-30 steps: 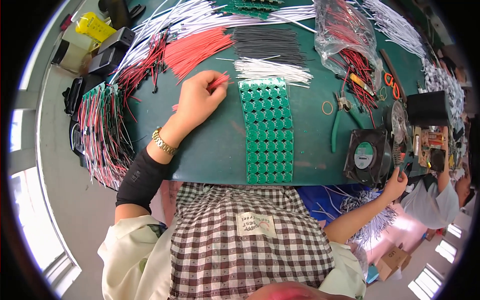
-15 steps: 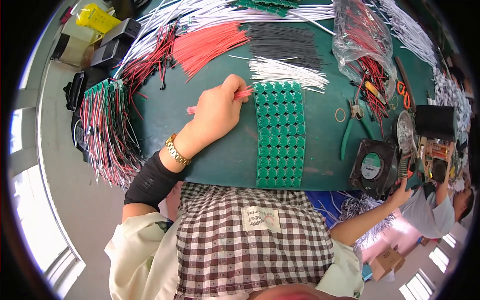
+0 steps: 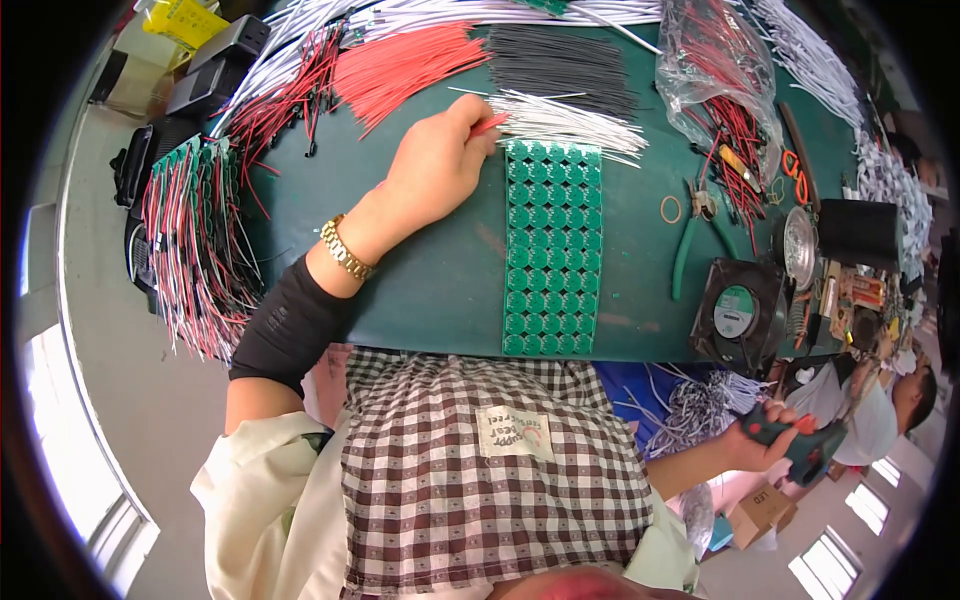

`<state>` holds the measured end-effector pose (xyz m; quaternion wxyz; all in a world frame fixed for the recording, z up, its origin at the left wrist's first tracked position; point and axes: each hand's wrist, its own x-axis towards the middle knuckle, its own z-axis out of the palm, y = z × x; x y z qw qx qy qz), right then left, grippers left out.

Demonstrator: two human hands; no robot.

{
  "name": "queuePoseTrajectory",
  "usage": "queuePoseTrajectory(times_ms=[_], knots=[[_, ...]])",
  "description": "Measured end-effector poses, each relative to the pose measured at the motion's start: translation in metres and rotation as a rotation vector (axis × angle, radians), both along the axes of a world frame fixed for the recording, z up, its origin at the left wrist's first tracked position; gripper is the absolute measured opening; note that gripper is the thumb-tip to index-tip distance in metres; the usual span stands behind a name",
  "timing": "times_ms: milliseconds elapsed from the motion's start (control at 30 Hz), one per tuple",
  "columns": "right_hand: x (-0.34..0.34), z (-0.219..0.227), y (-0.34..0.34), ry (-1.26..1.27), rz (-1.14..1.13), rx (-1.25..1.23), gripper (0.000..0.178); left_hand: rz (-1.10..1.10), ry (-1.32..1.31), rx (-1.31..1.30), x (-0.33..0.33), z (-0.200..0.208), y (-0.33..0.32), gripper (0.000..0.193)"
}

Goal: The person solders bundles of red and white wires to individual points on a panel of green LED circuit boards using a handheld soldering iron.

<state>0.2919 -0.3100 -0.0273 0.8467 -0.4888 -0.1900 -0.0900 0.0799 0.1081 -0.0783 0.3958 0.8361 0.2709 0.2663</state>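
Note:
My left hand (image 3: 435, 165) is closed in a pinch around short red wires (image 3: 489, 124), their tips beside the near-left end of a pile of white wires (image 3: 570, 125). Just right of and below that hand, a panel of round green circuit boards (image 3: 553, 245) lies upright down the table, in several rows. Beyond the table's right front edge, my right hand (image 3: 758, 447) grips a dark green and black pistol-shaped soldering gun (image 3: 818, 452) with a red trigger. Its tip cannot be made out.
Red wires (image 3: 410, 70) and black wires (image 3: 555, 68) lie fanned at the back. At left hang wired boards (image 3: 195, 250). On the right are green-handled cutters (image 3: 690, 240), a fan (image 3: 738, 310), a round metal tin (image 3: 797, 248) and a plastic bag (image 3: 715, 60). Another person (image 3: 880, 400) sits far right.
My right hand has lifted the soldering gun from beside the fan and brought it down off the table edge. My left hand has shifted slightly away, toward the white wires. The view has moved slightly.

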Motion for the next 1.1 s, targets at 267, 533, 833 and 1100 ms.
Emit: queuePoseTrajectory(times_ms=[267, 533, 833, 1100], knots=[[-0.086, -0.009, 0.085, -0.131, 0.594, -0.123, 0.045, -0.042, -0.035, 0.193, 0.001, -0.010, 0.017, 0.013], [-0.103, -0.034, 0.171, 0.263, 0.835, -0.519, 0.032, -0.052, 0.044, 0.165, 0.004, -0.005, 0.010, 0.012], [-0.104, -0.027, 0.182, 0.060, 0.881, -0.662, 0.024, -0.025, 0.048, 0.148, 0.005, -0.002, 0.007, 0.010], [-0.109, -0.023, 0.189, 0.071, 0.850, -0.691, 0.013, -0.018, 0.031, 0.189, 0.004, -0.003, 0.007, 0.011]])
